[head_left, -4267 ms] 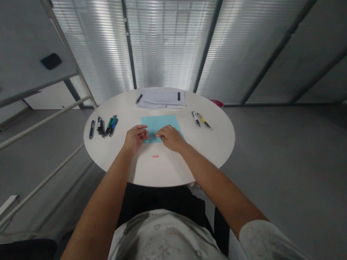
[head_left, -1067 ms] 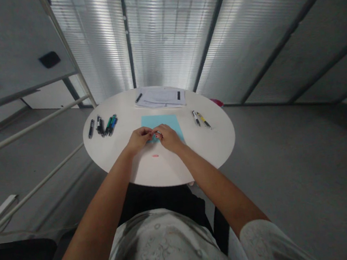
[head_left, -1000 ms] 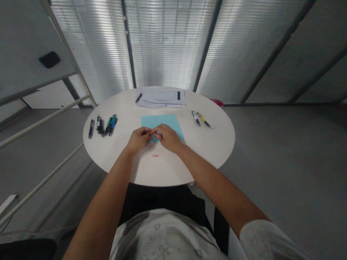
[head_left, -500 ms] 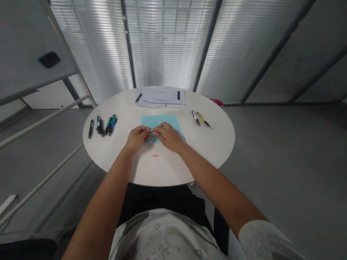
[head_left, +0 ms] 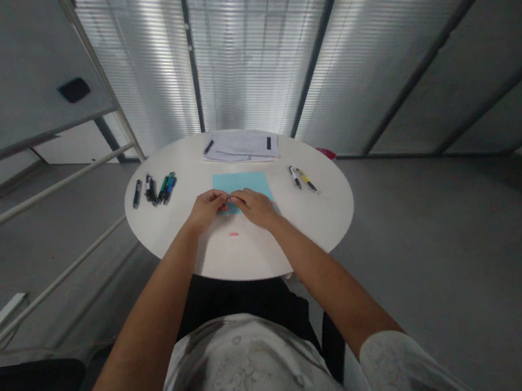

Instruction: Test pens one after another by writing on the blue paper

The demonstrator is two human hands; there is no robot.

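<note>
My left hand (head_left: 207,209) and my right hand (head_left: 253,207) meet over a light blue sheet (head_left: 240,180) on the white round table (head_left: 221,258). Both hands are closed, thumbs and fingers pinched together at the middle. Something small and dark shows between the fingertips, too small to name. Toward me, a small pink piece (head_left: 233,234) lies on the bare tabletop below the hands. The lower part of the blue sheet is hidden by my hands.
Several pens (head_left: 164,189) lie at the table's left side, and a white pen (head_left: 294,177) and a yellow pen (head_left: 307,180) at its right. A stack of papers (head_left: 239,145) sits at the far edge. A white-framed board (head_left: 23,66) stands to the left.
The fingers of my right hand have curled in and flattened slightly while the fingertips stay together. The pens, papers, blue sheet and pink piece have not moved.
</note>
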